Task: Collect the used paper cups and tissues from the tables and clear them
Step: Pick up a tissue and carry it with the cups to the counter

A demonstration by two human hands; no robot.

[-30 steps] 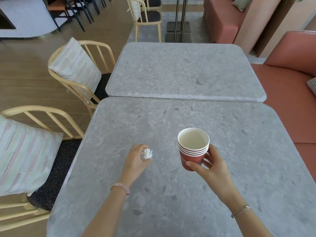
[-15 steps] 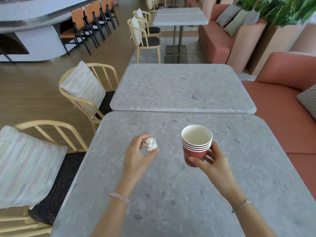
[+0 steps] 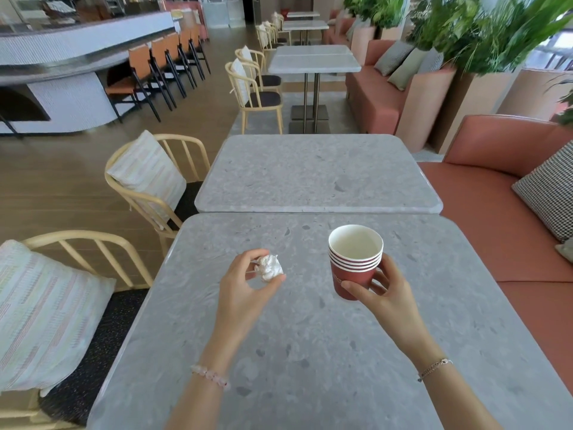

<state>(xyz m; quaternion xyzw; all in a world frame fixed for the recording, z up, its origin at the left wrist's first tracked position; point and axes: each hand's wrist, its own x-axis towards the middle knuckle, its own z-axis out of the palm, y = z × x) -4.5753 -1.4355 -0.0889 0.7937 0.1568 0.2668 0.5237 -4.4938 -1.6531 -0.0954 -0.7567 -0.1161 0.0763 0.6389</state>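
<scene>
A stack of several nested red paper cups (image 3: 353, 264) with white insides is held upright above the near grey table (image 3: 310, 352) by my right hand (image 3: 384, 293), fingers wrapped around its lower part. The top cup looks empty. To its left, my left hand (image 3: 245, 283) pinches a small crumpled white tissue (image 3: 269, 267) between thumb and fingertips, lifted off the tabletop. The tissue and the cup rim are roughly a hand's width apart.
A second grey table (image 3: 316, 175) butts against the far edge. Pale wooden chairs with striped cushions (image 3: 148, 178) stand on the left. A terracotta sofa (image 3: 508, 231) with a checked pillow runs along the right. More tables, bar stools and planters lie beyond.
My left hand has lifted the tissue off the table and turned it upward, closer to the cups. My head has tilted up, showing more of the room. The cups have stayed nearly in place.
</scene>
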